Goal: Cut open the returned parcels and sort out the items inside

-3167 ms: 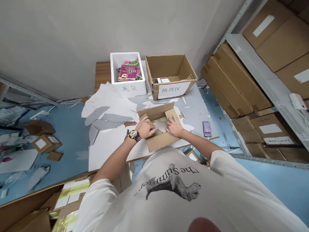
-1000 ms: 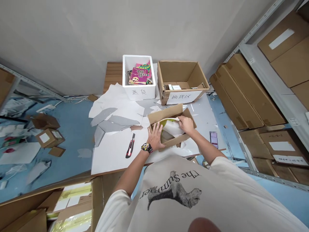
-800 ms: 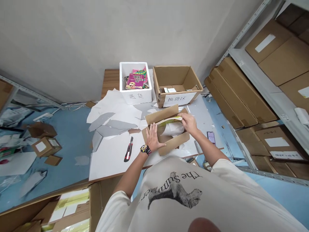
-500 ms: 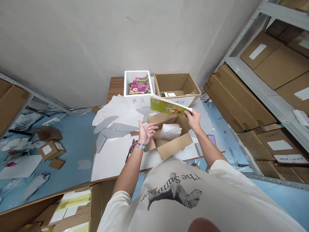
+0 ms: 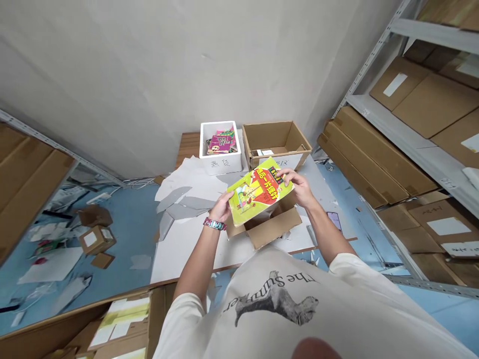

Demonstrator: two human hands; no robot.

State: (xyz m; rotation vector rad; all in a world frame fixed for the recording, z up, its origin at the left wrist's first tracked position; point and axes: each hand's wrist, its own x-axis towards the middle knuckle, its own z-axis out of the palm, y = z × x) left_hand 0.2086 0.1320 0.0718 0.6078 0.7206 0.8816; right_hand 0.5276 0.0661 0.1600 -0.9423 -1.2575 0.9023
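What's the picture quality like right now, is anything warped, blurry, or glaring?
In the head view, wide-angle distortion bends the metal shelving near the edges; lighting is soft and even, without strong glare; the yellow-green book looks fairly sharp; a dark blurred blob sits at the bottom edge.

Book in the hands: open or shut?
Shut: the book shows its whole yellow-and-red cover, with its edges held by the left hand and right hand.
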